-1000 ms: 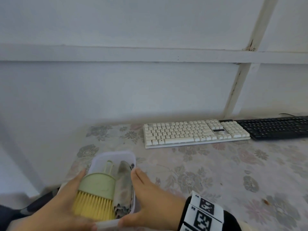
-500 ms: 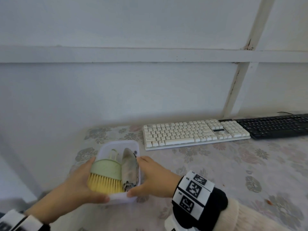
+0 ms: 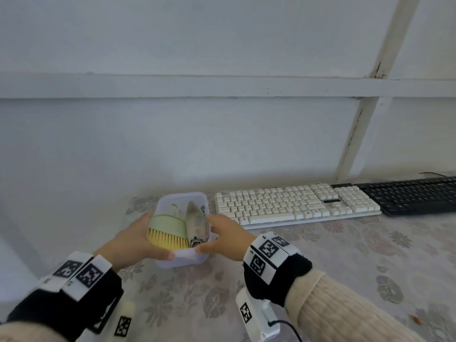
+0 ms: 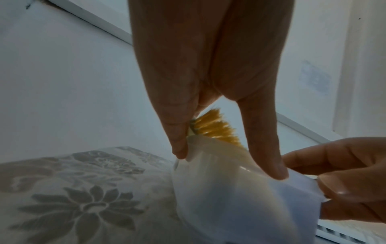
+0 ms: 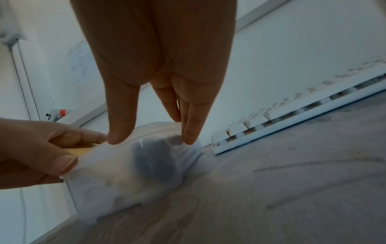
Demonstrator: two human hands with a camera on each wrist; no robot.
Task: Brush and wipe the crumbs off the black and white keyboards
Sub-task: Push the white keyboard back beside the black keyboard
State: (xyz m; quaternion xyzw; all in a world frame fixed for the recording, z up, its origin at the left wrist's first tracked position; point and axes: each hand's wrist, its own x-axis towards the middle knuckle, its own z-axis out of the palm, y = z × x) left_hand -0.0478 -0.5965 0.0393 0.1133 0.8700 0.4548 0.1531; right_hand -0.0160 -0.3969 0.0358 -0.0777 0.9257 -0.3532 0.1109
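A translucent white tub (image 3: pixel 183 260) sits at the left end of the white keyboard (image 3: pixel 296 204). In it lie a green brush with yellow bristles (image 3: pixel 167 227) and a grey cloth (image 3: pixel 196 224). My left hand (image 3: pixel 139 240) grips the tub's left side with its thumb over the near rim. My right hand (image 3: pixel 223 239) grips the right side the same way. The black keyboard (image 3: pixel 414 196) lies to the right of the white one. In the left wrist view the bristles (image 4: pixel 215 126) show above the tub (image 4: pixel 229 198). The right wrist view shows the cloth (image 5: pixel 154 158) through the tub wall (image 5: pixel 117 181).
A floral tablecloth (image 3: pixel 333 267) covers the table, which ends at a pale wall behind the keyboards. An orange crumb (image 3: pixel 415 318) lies near the front right. White marker-tagged devices (image 3: pixel 256 317) hang under my wrists. The table's left edge is just left of the tub.
Both hands have carried the tub away from me and to the right, up to the left end of the white keyboard. The grip on it is unchanged.
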